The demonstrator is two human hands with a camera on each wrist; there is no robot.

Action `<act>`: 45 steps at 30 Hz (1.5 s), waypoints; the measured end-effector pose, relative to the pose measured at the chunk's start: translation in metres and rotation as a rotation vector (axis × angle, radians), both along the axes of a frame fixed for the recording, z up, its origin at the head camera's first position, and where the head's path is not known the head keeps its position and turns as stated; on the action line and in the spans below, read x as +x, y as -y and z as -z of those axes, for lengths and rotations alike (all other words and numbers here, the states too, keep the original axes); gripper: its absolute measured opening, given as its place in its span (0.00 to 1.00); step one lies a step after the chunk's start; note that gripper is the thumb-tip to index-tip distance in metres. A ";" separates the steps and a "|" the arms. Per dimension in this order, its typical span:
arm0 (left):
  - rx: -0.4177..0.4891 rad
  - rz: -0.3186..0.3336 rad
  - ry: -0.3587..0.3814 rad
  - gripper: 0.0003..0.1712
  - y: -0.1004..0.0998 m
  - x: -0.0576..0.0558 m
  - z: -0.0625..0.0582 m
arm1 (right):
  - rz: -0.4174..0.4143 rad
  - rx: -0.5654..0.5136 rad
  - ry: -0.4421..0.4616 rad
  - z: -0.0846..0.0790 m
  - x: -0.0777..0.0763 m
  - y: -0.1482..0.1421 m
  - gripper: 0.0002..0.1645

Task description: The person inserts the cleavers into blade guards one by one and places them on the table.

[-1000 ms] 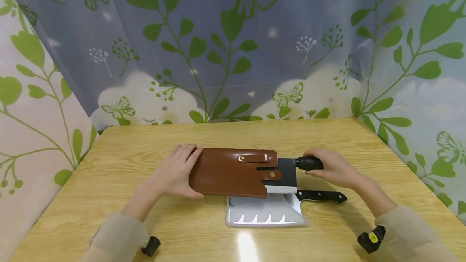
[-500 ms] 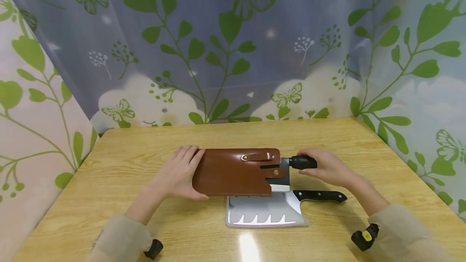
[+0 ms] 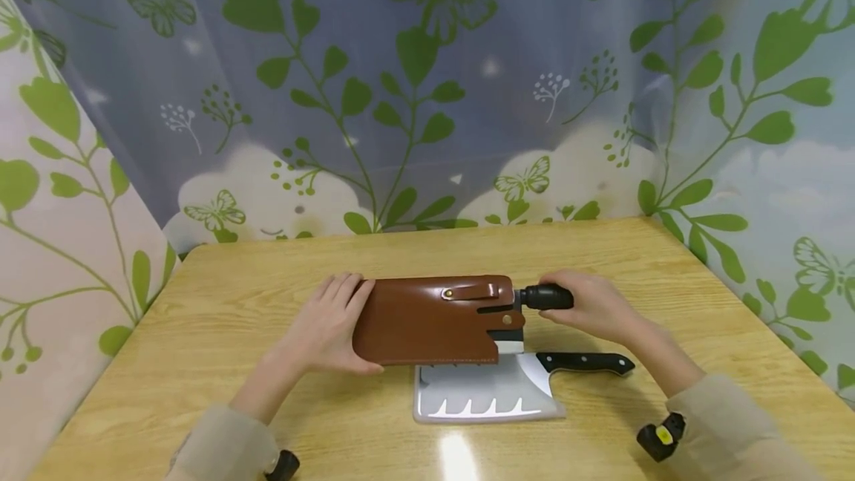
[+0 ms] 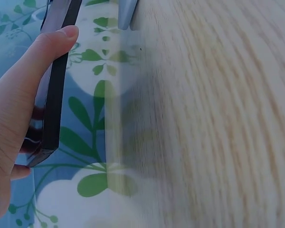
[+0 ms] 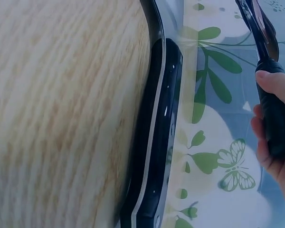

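Note:
A brown leather knife sheath (image 3: 427,321) is held up off the table, its left end gripped by my left hand (image 3: 330,329). In the left wrist view the thumb (image 4: 61,40) lies against the sheath's dark edge (image 4: 54,104). My right hand (image 3: 594,306) grips the black handle (image 3: 549,296) of a cleaver. Most of that cleaver's dark blade (image 3: 510,336) is inside the sheath; only a narrow strip shows at the right end. Below, a second cleaver (image 3: 487,392) with a black riveted handle lies on the table, partly covered from view by the sheath.
The wooden table (image 3: 234,303) carries the second cleaver near its middle. A patterned curtain (image 3: 427,95) with leaves and butterflies hangs behind the table and along both sides. A black wrist camera (image 3: 661,436) sits by the right sleeve.
My right hand has moved left, pushing the cleaver deeper into the sheath, so less blade shows. The left hand and sheath have shifted slightly right. The second cleaver stays put.

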State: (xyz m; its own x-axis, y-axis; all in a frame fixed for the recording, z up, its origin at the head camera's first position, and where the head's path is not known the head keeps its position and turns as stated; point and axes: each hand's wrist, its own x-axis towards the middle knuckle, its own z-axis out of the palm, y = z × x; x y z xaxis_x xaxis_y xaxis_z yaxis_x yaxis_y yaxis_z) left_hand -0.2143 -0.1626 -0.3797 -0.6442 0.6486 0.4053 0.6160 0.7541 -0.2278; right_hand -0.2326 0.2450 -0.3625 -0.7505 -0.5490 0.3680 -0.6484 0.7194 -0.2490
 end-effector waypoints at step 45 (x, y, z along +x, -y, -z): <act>0.044 0.064 -0.082 0.71 -0.010 0.004 -0.003 | -0.095 -0.337 0.545 -0.007 -0.001 0.004 0.24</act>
